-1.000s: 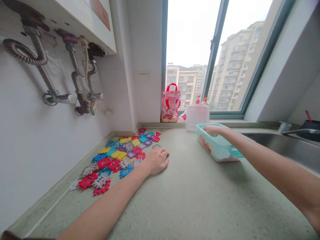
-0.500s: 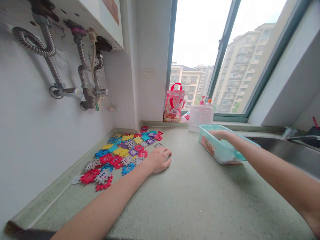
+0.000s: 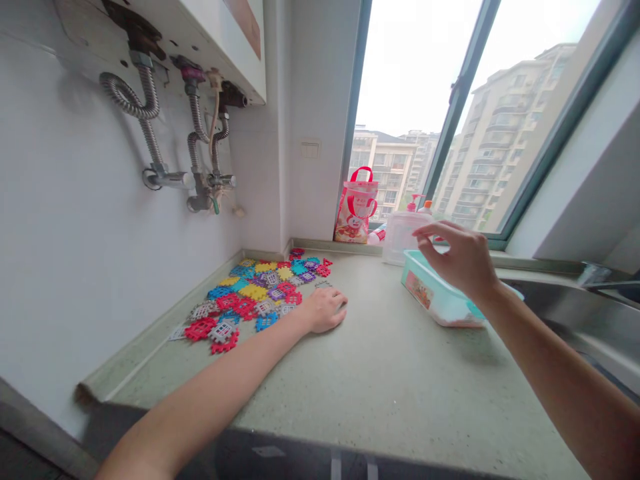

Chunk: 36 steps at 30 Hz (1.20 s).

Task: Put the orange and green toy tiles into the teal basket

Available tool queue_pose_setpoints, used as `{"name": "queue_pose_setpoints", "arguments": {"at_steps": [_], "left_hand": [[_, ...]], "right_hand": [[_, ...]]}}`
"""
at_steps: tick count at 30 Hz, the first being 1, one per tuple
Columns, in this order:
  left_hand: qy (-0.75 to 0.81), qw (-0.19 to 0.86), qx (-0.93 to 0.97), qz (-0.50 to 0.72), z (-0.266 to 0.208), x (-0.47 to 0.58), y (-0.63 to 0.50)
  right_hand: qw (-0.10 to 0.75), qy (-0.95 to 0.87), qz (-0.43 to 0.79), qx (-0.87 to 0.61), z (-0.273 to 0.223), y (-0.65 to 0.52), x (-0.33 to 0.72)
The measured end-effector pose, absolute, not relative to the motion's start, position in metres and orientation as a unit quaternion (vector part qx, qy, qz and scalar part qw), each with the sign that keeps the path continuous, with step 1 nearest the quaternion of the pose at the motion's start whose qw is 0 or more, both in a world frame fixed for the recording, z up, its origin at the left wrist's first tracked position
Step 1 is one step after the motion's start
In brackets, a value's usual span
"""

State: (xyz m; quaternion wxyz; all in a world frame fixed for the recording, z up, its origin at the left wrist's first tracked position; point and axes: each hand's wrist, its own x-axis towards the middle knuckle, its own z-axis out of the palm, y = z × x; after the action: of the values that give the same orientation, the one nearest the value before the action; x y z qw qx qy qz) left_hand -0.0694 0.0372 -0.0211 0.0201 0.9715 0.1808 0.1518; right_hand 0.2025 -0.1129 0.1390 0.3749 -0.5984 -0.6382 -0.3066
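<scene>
Teal box [image 3: 440, 300]: right hand [image 3: 463, 260] has lifted above it.

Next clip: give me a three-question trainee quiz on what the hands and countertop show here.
1. True or false: the left hand rests on the countertop beside the coloured puzzle tiles.
2. The right hand is raised over which thing? A) the teal container B) the red bag C) the sink
3. Fill in: the clear pump bottle stands by the ____.

Key: 1 true; 2 A; 3 window.
</scene>
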Motion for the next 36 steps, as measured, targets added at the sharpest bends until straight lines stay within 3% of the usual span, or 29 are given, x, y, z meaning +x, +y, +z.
{"name": "queue_pose_setpoints", "arguments": {"at_steps": [4,8,11,16,20,26,29,36], "left_hand": [[0.192,-0.014,0.970,0.146,-0.020,-0.071,0.031],[0.235,-0.042,0.961,0.141,-0.022,-0.073,0.027],[0.270,-0.060,0.951,0.139,-0.025,-0.073,0.027],[0.272,-0.092,0.950,0.121,-0.020,-0.079,0.027],[0.227,-0.110,0.953,0.168,0.013,-0.099,0.025],[0.309,0.060,0.932,0.177,0.062,-0.178,0.014],[0.320,0.061,0.928,0.183,0.048,-0.233,-0.001],[0.378,-0.062,0.896,0.224,-0.004,-0.349,-0.034]], "right_hand": [[0.288,-0.714,-0.274,-0.576,0.066,-0.106,0.167],[0.236,-0.749,-0.138,-0.603,-0.009,-0.081,0.177],[0.221,-0.779,-0.050,-0.585,-0.038,-0.070,0.195],[0.227,-0.794,0.006,-0.564,-0.038,-0.068,0.205],[0.211,-0.796,0.030,-0.566,-0.027,-0.076,0.200],[0.209,-0.787,0.059,-0.577,-0.019,-0.087,0.195],[0.207,-0.792,0.068,-0.570,-0.017,-0.086,0.197],[0.202,-0.809,0.075,-0.546,-0.020,-0.081,0.203]]}}
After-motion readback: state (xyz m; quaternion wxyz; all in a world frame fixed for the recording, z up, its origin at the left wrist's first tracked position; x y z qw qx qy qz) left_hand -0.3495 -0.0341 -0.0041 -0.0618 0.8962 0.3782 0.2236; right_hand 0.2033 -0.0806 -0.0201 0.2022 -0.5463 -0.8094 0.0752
